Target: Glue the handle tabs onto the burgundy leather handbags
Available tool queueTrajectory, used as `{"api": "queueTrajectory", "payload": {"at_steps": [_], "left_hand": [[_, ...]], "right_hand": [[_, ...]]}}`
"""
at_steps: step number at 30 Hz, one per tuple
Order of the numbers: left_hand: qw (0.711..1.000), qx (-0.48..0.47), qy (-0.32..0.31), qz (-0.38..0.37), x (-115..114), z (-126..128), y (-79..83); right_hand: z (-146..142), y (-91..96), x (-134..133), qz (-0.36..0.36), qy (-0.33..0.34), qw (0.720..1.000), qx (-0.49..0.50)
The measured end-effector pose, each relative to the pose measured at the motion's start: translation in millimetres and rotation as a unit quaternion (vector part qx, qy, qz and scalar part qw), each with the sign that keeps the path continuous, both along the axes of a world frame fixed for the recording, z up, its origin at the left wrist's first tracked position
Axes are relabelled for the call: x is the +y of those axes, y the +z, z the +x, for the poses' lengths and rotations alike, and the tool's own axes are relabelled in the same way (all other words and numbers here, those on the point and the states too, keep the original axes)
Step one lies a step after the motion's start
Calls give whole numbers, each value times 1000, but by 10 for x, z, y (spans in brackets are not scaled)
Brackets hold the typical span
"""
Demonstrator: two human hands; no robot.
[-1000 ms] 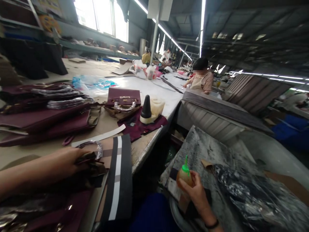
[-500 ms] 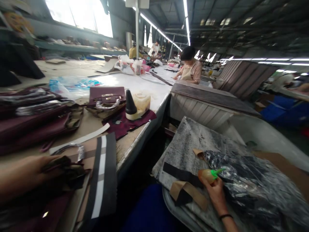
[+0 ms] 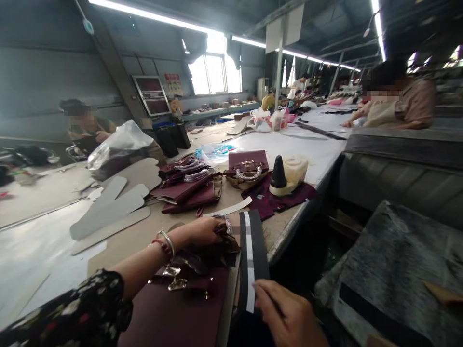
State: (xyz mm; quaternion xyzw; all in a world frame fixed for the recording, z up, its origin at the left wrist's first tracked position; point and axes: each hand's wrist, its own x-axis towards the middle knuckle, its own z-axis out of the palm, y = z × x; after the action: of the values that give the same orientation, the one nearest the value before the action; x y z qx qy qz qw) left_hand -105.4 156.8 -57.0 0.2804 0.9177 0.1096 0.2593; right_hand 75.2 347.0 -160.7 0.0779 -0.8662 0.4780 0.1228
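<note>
Left: grey card pieces are lying loose on the bench. Next, a maroon bag is lying flat in front of the person, metal fittings up; stacked bags are sitting behind it. Left hand is reaching over the bag, grip closed on bunched dark cloth just beside a wrapped handle. Along the bag's right side, a black panel with a white stripe is lying lengthwise. Right hand is hovering at the stripe's near end, fingertips together; can't tell if they're pinching anything. My take: left should be holding the cloth firmly clear of the stripe, right should be going light, not curling the edge. Far right, a grey board is lying tilted.
</note>
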Motion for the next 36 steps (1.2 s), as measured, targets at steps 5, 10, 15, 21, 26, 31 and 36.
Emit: {"api": "queueTrajectory", "payload": {"at_steps": [5,10,15,21,26,31,36], "left_hand": [[1000,8,10,10,-37,-7,31],[999,-29,12,32,-159,-70,9],[986,-162,-27,41,-301,-71,77],[971,-233,-6,47,-302,-9,164],[988,-134,-37,68,-300,1,61],[984,-146,-13,102,-361,-31,-92],[974,-172,-6,144,-378,9,-117]], "right_hand": [[-716,305,-829,200,-59,970,-125],[-754,75,-985,142,-118,983,-4],[-756,-26,-997,98,-107,973,178],[-829,81,-944,41,-68,992,98],[-796,244,-937,9,-47,998,37],[-701,247,-744,-94,21,995,4],[-719,153,-473,-7,-54,998,7]]}}
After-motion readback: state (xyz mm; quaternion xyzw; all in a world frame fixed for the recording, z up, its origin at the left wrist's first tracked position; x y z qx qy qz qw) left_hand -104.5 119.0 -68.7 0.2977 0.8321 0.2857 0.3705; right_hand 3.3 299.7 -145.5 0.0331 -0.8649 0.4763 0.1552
